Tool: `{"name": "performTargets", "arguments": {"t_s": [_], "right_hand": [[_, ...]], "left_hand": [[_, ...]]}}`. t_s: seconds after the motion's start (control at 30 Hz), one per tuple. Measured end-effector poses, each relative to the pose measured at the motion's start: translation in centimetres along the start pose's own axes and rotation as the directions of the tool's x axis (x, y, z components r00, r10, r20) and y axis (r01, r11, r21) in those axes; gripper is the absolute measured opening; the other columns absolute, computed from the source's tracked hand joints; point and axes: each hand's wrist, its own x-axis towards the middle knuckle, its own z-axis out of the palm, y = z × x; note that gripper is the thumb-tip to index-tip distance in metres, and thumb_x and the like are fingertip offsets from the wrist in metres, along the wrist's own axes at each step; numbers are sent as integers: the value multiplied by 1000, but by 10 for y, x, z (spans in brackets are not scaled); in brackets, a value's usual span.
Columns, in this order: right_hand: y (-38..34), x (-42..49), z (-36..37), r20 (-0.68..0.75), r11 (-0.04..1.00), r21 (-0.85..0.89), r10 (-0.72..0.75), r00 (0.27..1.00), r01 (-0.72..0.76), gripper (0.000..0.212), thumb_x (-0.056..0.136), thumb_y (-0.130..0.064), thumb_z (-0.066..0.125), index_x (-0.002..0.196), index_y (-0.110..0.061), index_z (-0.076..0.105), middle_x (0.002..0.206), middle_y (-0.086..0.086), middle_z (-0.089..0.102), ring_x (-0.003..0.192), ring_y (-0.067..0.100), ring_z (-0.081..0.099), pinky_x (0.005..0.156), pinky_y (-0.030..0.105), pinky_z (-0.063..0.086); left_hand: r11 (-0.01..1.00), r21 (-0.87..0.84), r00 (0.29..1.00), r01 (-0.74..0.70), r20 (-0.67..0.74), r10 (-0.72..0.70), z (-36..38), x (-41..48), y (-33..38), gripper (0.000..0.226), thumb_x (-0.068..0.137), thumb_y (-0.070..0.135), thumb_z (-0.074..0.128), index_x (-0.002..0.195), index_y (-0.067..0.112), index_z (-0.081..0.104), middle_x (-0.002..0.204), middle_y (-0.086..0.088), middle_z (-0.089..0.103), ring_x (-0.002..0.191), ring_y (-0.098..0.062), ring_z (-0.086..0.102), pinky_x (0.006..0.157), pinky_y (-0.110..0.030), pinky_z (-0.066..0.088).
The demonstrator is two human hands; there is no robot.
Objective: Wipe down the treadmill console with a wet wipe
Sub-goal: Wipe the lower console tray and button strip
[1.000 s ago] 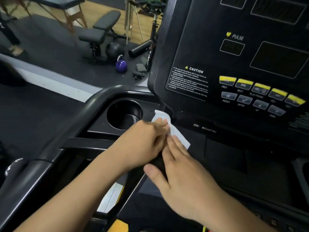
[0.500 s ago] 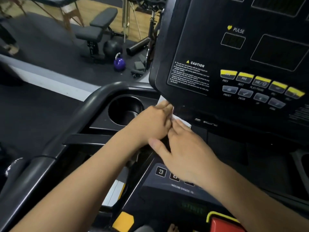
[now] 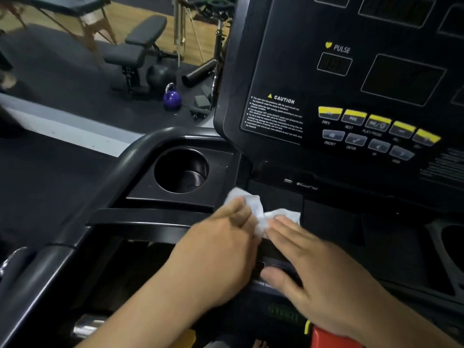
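While both hands sit low on the treadmill, I see the wet wipe [image 3: 257,209] bunched on the dark ledge just right of the cup holder [image 3: 180,169] and a little nearer to me. The left hand [image 3: 218,249] lies over the wipe's left part, fingers together on top of it; its thumb is hidden, so I cannot tell whether it pinches the wipe. The right hand [image 3: 321,272], further right of the cup holder, presses flat on the wipe's right part, fingers straight and slightly spread, thumb out to the side. The console [image 3: 288,59] rises above and right of the cup holder, its yellow buttons [image 3: 354,114] well apart from the wipe. Beyond the cup holder, a purple kettlebell [image 3: 172,97] sits on the floor
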Motion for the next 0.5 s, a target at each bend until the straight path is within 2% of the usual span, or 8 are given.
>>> {"name": "performTargets", "arguments": {"t_s": [0.03, 0.1, 0.17, 0.23, 0.3, 0.4, 0.43, 0.5], "right_hand": [[2, 1, -1, -23, 1000, -2, -14, 1000, 14, 91, 77, -82, 0, 151, -35, 22, 158, -21, 5, 140, -13, -12, 105, 6, -6], [8, 15, -4, -101, 999, -32, -38, 994, 35, 84, 84, -76, 11, 144, -26, 42, 156, -12, 30, 143, -5, 9, 103, 0, -5], [12, 29, -9, -167, 999, -33, -14, 986, 9, 78, 87, -70, 16, 140, -22, 47, 152, -9, 38, 140, -3, 15, 101, 0, 0], [13, 27, -9, -155, 1000, -9, -12, 988, 11, 82, 85, -72, 10, 143, -25, 43, 154, -13, 34, 142, -4, 11, 108, 6, 5], [9, 11, -2, -104, 998, 54, -32, 994, 38, 89, 82, -78, 1, 148, -30, 36, 157, -17, 24, 143, -7, 5, 117, 17, 11], [11, 3, 3, -72, 994, 103, -34, 997, 41, 84, 84, -77, 5, 149, -32, 34, 157, -17, 20, 143, -9, 4, 117, 16, 9], [14, 9, 2, -97, 995, 89, -30, 995, 39, 81, 86, -74, 9, 147, -29, 39, 157, -14, 25, 143, -6, 9, 116, 13, 7], [21, 24, -3, -171, 999, 51, 4, 985, 5, 81, 85, -69, 10, 143, -24, 45, 155, -9, 33, 144, -1, 15, 110, 8, 2]], "left_hand": [[999, -26, 998, 21, 59, -20, 1, 3, 2, 54, 88, 30, 31, 111, 2, 71, 115, -18, 70, 119, -28, 61, 107, -28, 27], [993, -31, 979, 112, 175, -104, 6, 20, 3, 78, 89, 40, 1, 146, 2, 37, 152, -19, 38, 146, -27, 26, 120, -34, 14], [982, -10, 959, 189, 216, -183, 9, 34, -3, 89, 78, 43, -19, 155, 9, 10, 163, -9, 13, 151, -22, 0, 122, -37, 3], [991, 9, 969, 137, 206, -136, 5, 33, 0, 90, 77, 41, -17, 153, 10, 19, 161, -9, 21, 151, -22, 6, 122, -39, 6], [998, 6, 976, 70, 207, -69, -6, 16, 7, 85, 81, 40, -8, 144, 10, 40, 151, -14, 40, 147, -26, 22, 121, -42, 15], [997, 11, 974, 70, 216, -71, -3, 13, 10, 69, 88, 37, 16, 122, 2, 64, 128, -22, 62, 129, -34, 52, 110, -47, 38], [994, -9, 978, 105, 182, -102, 0, 19, 8, 69, 88, 37, 18, 122, -1, 64, 126, -22, 63, 126, -34, 54, 108, -48, 39], [991, -22, 981, 135, 144, -130, 8, 35, 3, 78, 86, 39, 6, 139, 0, 49, 141, -19, 52, 137, -32, 42, 114, -46, 29]]}}
